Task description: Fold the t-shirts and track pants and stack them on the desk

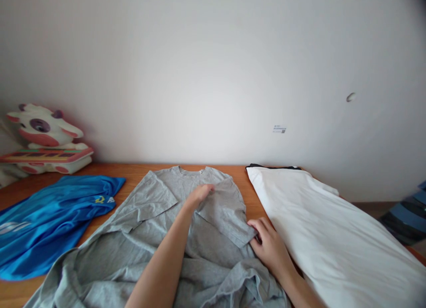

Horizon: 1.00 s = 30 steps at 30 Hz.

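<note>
A grey T-shirt (206, 237) lies spread on the wooden table, its neckline toward the wall and its lower part rumpled near me. Both sleeves are turned inward over the chest. My left hand (201, 194) is on the upper chest beside the right-hand sleeve, with its fingers closed on the cloth; the fingertips are partly hidden. At the right edge of the shirt, my right hand (269, 245) pinches the hem corner of that sleeve between thumb and fingers.
To the left lies a blue jersey (66, 210), loosely folded. Behind it stands a cow-shaped toy keyboard (49, 141). White cloth (319, 219) with a black edge is laid out at the right. A pale wall (213, 77) rises along the back of the wooden table (133, 169).
</note>
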Each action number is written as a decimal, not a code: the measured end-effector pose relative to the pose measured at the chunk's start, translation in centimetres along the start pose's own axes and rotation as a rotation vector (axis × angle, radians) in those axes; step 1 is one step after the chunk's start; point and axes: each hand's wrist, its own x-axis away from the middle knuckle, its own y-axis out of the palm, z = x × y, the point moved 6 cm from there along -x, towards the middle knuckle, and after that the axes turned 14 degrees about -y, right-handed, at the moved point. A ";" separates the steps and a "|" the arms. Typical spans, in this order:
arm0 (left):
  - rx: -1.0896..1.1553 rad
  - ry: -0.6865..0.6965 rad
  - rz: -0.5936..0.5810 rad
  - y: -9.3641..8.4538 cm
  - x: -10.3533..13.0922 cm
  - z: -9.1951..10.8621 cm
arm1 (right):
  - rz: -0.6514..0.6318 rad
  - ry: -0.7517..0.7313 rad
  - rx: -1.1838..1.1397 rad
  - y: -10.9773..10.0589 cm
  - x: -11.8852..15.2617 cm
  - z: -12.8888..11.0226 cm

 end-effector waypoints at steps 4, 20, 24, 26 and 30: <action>-0.321 0.054 0.175 2.5 -1.3 3.5 | 0.002 -0.035 -0.046 0.0 0.1 -0.4; -0.742 0.366 0.357 9.1 -3.0 7.5 | 0.037 -0.030 -0.109 -0.3 0.0 -0.6; -0.774 0.434 0.421 8.8 -2.0 7.6 | 0.042 -0.099 -0.083 -1.2 -0.4 -1.4; -0.802 0.482 0.440 8.6 -1.3 8.0 | 0.021 -0.131 -0.092 -1.4 -0.7 -1.8; -0.889 0.600 0.357 9.7 0.4 7.8 | -0.042 -0.119 -0.145 -1.6 -1.0 -2.2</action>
